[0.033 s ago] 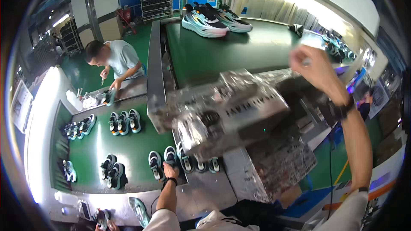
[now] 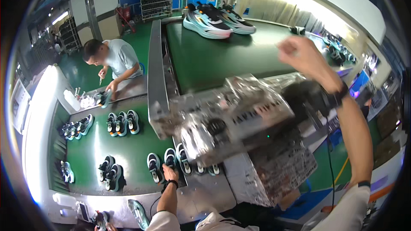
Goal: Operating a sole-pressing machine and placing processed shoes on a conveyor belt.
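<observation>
A Count by Twos, Threes and Fives

Two large shoes (image 2: 206, 25) stand on the upper belt (image 2: 201, 66). The lower belt (image 2: 145, 143) bears one group of three shoes (image 2: 121, 124) and another of two shoes (image 2: 113, 177). Five shoes (image 2: 184, 160), two partly hidden, line up at the left hand (image 2: 170, 172). The person's right hand (image 2: 303, 57) makes two hands. One co-worker (image 2: 122, 60) shows at left.

Black-and-white sneaker (image 2: 170, 156), pale sole, upright on green belt (image 2: 139, 149).
</observation>
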Action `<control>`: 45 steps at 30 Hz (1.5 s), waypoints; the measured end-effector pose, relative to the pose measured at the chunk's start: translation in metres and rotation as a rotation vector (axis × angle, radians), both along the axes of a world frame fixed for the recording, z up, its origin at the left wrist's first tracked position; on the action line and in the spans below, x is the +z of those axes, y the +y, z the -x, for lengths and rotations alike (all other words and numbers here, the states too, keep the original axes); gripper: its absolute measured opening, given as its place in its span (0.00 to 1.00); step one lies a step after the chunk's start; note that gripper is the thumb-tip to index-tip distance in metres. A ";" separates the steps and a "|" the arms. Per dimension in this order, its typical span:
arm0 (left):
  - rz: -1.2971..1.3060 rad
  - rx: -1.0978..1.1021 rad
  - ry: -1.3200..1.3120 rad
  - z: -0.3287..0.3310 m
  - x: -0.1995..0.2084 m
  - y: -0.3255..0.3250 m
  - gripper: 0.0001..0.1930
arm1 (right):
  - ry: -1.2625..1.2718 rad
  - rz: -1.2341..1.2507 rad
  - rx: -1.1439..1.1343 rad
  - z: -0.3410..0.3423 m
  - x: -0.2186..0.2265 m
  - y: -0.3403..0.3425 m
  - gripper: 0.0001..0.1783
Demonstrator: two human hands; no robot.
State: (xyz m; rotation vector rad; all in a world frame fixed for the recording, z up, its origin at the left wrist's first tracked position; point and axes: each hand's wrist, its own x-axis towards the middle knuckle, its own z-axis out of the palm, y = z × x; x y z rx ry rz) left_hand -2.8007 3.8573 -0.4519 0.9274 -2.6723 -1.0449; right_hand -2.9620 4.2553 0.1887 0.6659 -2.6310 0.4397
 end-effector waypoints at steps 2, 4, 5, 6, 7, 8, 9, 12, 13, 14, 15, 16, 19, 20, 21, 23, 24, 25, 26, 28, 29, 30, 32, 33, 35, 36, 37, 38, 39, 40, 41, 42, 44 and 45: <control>-0.069 0.016 -0.102 0.000 0.037 0.019 0.32 | -0.106 0.021 -0.042 0.084 -0.001 -0.061 0.28; -0.026 -0.042 0.144 -0.011 0.002 0.001 0.40 | 0.057 -0.015 0.005 0.162 -0.011 -0.113 0.33; 0.026 -0.101 0.277 -0.016 -0.015 -0.007 0.44 | 0.166 -0.012 0.034 0.202 -0.021 -0.133 0.34; -0.029 -0.122 0.249 -0.012 0.009 -0.010 0.43 | -0.191 -0.157 -0.091 0.226 -0.017 -0.154 0.44; -0.092 -0.144 0.217 -0.004 0.069 -0.010 0.43 | -0.289 -0.204 -0.018 0.253 -0.017 -0.156 0.43; 0.020 -0.093 0.233 0.009 0.109 -0.006 0.43 | -0.322 -0.253 -0.102 0.272 -0.014 -0.147 0.38; 0.158 -0.030 0.242 0.012 0.138 -0.013 0.44 | -0.213 -0.145 -0.149 0.290 -0.017 -0.143 0.29; 0.017 0.078 0.167 0.014 0.080 -0.050 0.43 | -0.355 0.118 0.054 0.306 -0.030 -0.153 0.27; -0.063 0.047 0.185 0.013 0.067 -0.063 0.40 | -0.340 0.119 0.052 0.303 -0.038 -0.155 0.28; -0.222 0.191 0.287 0.001 0.019 -0.083 0.31 | -0.308 0.125 0.058 0.296 -0.040 -0.162 0.29; -0.333 0.199 0.238 0.004 0.007 -0.079 0.24 | -0.245 0.106 0.022 0.291 -0.032 -0.153 0.31; -0.035 0.105 0.100 0.017 0.043 -0.058 0.21 | -0.217 0.019 -0.014 0.278 -0.032 -0.153 0.32; 0.016 0.001 0.171 0.016 0.054 -0.038 0.26 | -0.338 -0.098 -0.105 0.237 -0.021 -0.159 0.37; -0.013 0.039 0.030 0.019 0.056 -0.031 0.26 | -0.264 -0.090 -0.055 0.233 -0.020 -0.140 0.36; -0.039 0.074 0.016 0.019 0.048 -0.031 0.28 | -0.196 -0.077 0.019 0.234 -0.023 -0.128 0.36; 0.004 0.058 0.052 0.008 0.022 -0.042 0.31 | 0.003 -0.170 -0.115 0.228 -0.022 -0.122 0.47; 0.006 0.066 0.062 0.007 0.012 -0.044 0.31 | 0.067 -0.182 -0.064 0.230 -0.019 -0.121 0.51; 0.038 0.048 0.059 0.005 0.014 -0.041 0.33 | 0.123 -0.203 -0.015 0.234 -0.005 -0.120 0.57; 0.083 0.035 0.058 0.000 0.001 -0.045 0.36 | 0.128 -0.195 -0.005 0.241 -0.002 -0.124 0.57; 0.108 0.021 -0.047 0.006 0.004 -0.040 0.40 | -0.006 -0.319 0.128 0.270 0.003 -0.128 0.54; -0.015 0.009 -0.096 0.017 0.030 -0.035 0.41 | 0.108 -0.413 0.098 0.288 0.003 -0.125 0.53; -0.017 0.021 -0.097 0.014 0.030 -0.035 0.41 | -0.211 -0.381 0.011 0.271 0.023 -0.149 0.50; 0.096 -0.004 -0.022 0.013 0.026 -0.034 0.40 | -0.724 -0.359 -0.095 0.302 0.036 -0.154 0.40; 0.089 -0.018 -0.019 0.017 0.028 -0.033 0.40 | -0.667 -0.429 -0.142 0.323 0.032 -0.146 0.36; -0.030 -0.045 -0.007 0.019 0.041 -0.036 0.39 | -0.457 -0.732 -0.296 0.284 0.043 -0.176 0.33; 0.011 -0.023 -0.006 0.021 0.027 -0.036 0.41 | -0.375 -0.675 -0.192 0.291 0.040 -0.165 0.30; -0.019 -0.015 -0.102 0.024 0.031 -0.038 0.39 | -0.280 -0.682 -0.149 0.281 0.037 -0.166 0.28; -0.014 -0.055 -0.091 0.022 0.015 -0.048 0.36 | -0.293 -0.506 -0.055 0.298 0.022 -0.154 0.27; 0.002 -0.140 -0.091 0.003 -0.015 -0.071 0.34 | -0.168 -0.407 -0.032 0.283 0.015 -0.163 0.27; 0.014 -0.303 -0.086 -0.010 -0.045 -0.094 0.34 | -0.145 -0.428 -0.025 0.274 0.017 -0.166 0.27; 0.024 -0.475 -0.072 -0.021 -0.070 -0.118 0.36 | -0.060 -0.391 0.066 0.269 0.018 -0.163 0.29; 0.415 -0.595 0.039 -0.019 -0.073 -0.122 0.34 | -0.061 -0.369 0.024 0.229 0.029 -0.166 0.31; 0.071 -0.434 0.261 -0.001 0.021 -0.072 0.32 | 0.253 -0.252 0.062 0.180 0.049 -0.118 0.26; -0.092 -0.359 0.393 0.006 0.084 -0.046 0.32 | 0.358 -0.213 0.142 0.142 0.068 -0.089 0.27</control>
